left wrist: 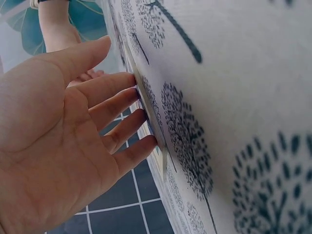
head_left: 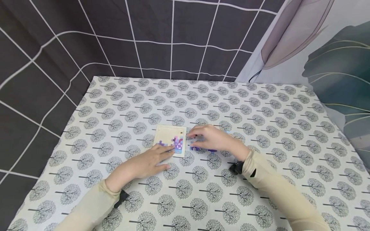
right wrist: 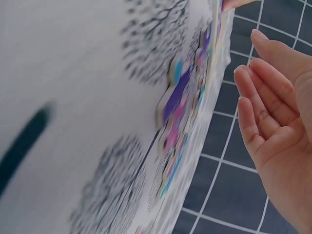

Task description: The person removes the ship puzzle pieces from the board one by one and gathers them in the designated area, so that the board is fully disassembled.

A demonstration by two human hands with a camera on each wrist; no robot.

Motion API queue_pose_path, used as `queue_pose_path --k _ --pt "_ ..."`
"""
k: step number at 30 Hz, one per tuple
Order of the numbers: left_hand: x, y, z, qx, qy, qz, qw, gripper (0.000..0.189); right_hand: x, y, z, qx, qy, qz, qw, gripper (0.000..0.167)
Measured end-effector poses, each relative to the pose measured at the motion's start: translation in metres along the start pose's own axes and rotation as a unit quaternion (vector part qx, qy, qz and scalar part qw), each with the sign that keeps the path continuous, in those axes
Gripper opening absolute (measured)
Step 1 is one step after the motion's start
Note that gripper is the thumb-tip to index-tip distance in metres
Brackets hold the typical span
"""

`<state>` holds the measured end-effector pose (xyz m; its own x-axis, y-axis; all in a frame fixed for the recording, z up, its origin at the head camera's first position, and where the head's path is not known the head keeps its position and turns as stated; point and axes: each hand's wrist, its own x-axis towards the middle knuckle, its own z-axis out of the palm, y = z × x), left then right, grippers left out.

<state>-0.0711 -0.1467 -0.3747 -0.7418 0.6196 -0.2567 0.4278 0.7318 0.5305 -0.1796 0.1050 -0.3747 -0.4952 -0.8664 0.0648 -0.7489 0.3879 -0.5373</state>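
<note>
Matt wood-like tray (head_left: pixel 168 132), smooth puzzle pieces (right wrist: pixel 176 97), smooth tablecloth (head_left: pixel 199 191) (also matt), cloth curtain (head_left: pixel 153 24)

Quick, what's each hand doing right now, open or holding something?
Left hand: open, touching the puzzle tray.
Right hand: open, hovering over loose puzzle pieces, nothing visibly held.

Right hand (right wrist: pixel 287 129) is seen at 3 o'clock, fingers loosely bent and held apart from purple, pink and blue puzzle pieces (right wrist: pixel 176 100) strewn from centre toward 1 o'clock on tree-print cloth (right wrist: pixel 73 63), dark gridded fabric (right wrist: pixel 243 197) shown at 4 o'clock, another hand (right wrist: pixel 236 3) cropped at 1.
</note>
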Motion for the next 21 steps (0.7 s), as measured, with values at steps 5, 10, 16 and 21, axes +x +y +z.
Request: queue_pose_path --k 5,10,16,21 --pt "0.0 0.001 0.0 -0.003 0.002 0.003 1.0 0.056 0.013 -0.002 0.007 0.01 -0.005 -0.015 0.9998 0.035" --pt "-0.001 0.001 0.0 -0.003 0.005 0.001 1.0 0.057 0.024 -0.005 0.013 0.01 -0.01 -0.029 0.9995 0.033" --pt "-0.002 0.0 0.001 -0.002 0.01 -0.003 0.9999 0.057 0.036 -0.008 0.015 0.004 -0.026 -0.018 0.9995 0.035" --pt "-0.001 0.0 0.002 -0.005 0.011 0.0 0.9999 0.055 0.043 -0.009 0.016 -0.011 -0.053 -0.002 0.9985 0.04"
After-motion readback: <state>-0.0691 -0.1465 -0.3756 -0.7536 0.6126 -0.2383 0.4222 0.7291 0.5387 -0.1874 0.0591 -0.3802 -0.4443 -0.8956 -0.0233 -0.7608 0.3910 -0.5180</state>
